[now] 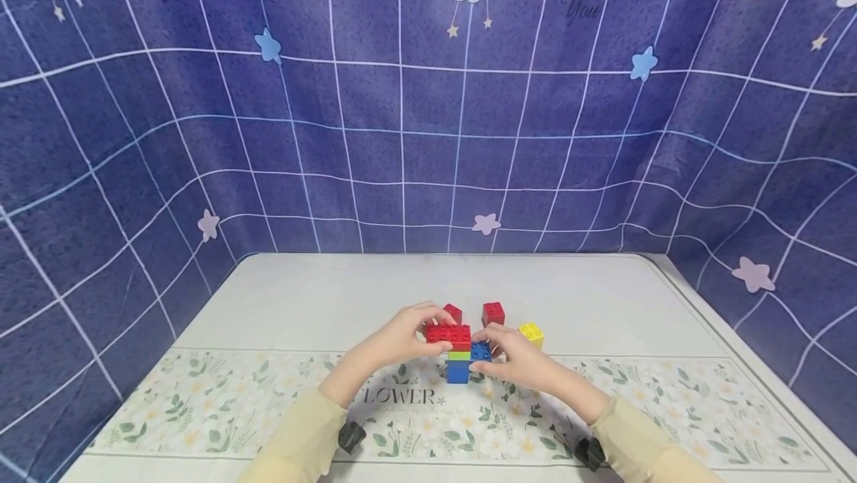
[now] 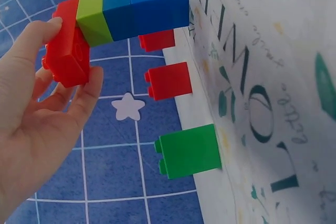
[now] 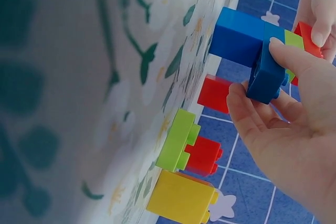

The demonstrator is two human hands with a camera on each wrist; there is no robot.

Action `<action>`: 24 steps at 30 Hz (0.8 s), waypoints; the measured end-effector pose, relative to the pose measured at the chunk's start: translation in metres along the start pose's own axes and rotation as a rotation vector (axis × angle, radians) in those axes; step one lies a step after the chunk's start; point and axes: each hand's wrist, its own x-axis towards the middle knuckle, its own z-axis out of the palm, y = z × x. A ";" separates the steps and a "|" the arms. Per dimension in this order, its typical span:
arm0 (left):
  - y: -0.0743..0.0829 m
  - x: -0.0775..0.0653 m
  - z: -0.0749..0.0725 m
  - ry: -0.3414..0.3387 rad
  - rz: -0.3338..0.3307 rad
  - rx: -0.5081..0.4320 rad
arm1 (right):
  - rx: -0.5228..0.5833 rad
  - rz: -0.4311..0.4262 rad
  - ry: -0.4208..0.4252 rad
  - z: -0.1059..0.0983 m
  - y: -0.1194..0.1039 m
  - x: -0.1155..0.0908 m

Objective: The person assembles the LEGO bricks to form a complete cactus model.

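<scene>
A toy-brick stack rises from the table: a blue brick point(image 1: 458, 372) at the bottom, a darker blue brick point(image 3: 266, 77) across it, a lime brick point(image 2: 94, 18), and a long red brick point(image 1: 450, 334) on top. The red brick juts out left, the darker blue one right. My left hand point(image 1: 405, 334) pinches the overhanging red end, thumb in front and fingers behind. With thumb and fingers, my right hand point(image 1: 518, 360) grips the darker blue brick's overhanging end. Both hands are close together at the stack, with gaps between some fingers.
Behind the stack stand two red bricks point(image 1: 493, 312), with a yellow brick point(image 1: 532, 333) by the right hand. The left wrist view has a green brick point(image 2: 190, 153); the right wrist view, another lime brick point(image 3: 177, 142). A blue gridded curtain point(image 1: 428, 155) encloses the table.
</scene>
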 end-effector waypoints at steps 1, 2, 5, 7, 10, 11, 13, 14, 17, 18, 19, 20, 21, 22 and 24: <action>0.000 0.000 0.000 0.000 -0.003 -0.005 | 0.000 0.000 0.000 0.000 0.000 0.000; 0.000 0.000 0.000 0.001 -0.005 -0.009 | -0.001 0.000 -0.001 0.000 0.000 0.000; -0.001 0.000 0.001 -0.006 -0.022 -0.011 | 0.001 0.006 -0.004 0.000 -0.001 0.000; -0.002 0.001 0.001 -0.012 -0.029 -0.011 | 0.003 0.008 -0.005 0.000 -0.001 -0.001; -0.002 0.001 0.001 -0.017 -0.039 0.001 | 0.000 0.009 -0.004 0.000 -0.002 0.000; -0.002 0.001 0.002 -0.017 -0.044 -0.002 | -0.001 0.007 -0.003 0.000 -0.002 0.000; -0.002 0.001 0.002 -0.020 -0.053 -0.010 | -0.004 0.004 -0.002 0.000 -0.002 0.000; -0.002 0.001 0.002 -0.023 -0.059 -0.014 | -0.008 0.003 -0.002 0.000 -0.002 0.000; -0.003 0.002 0.002 -0.031 -0.066 -0.023 | -0.017 -0.002 -0.002 -0.001 -0.002 -0.001; -0.003 0.002 0.002 -0.033 -0.066 -0.021 | -0.021 -0.001 -0.003 -0.001 -0.002 -0.001; -0.003 0.002 0.002 -0.034 -0.065 -0.018 | -0.024 0.002 -0.003 -0.001 -0.002 -0.001; -0.004 0.002 0.002 -0.034 -0.063 -0.017 | -0.025 0.005 -0.005 -0.001 -0.002 -0.001; -0.004 0.002 0.002 -0.033 -0.061 -0.018 | -0.025 0.009 -0.007 -0.002 -0.001 -0.001; -0.005 0.002 0.003 -0.031 -0.063 -0.021 | -0.024 0.013 -0.009 -0.002 -0.001 -0.001; -0.005 0.002 0.005 -0.024 -0.063 -0.033 | -0.023 0.016 -0.012 -0.002 -0.001 -0.001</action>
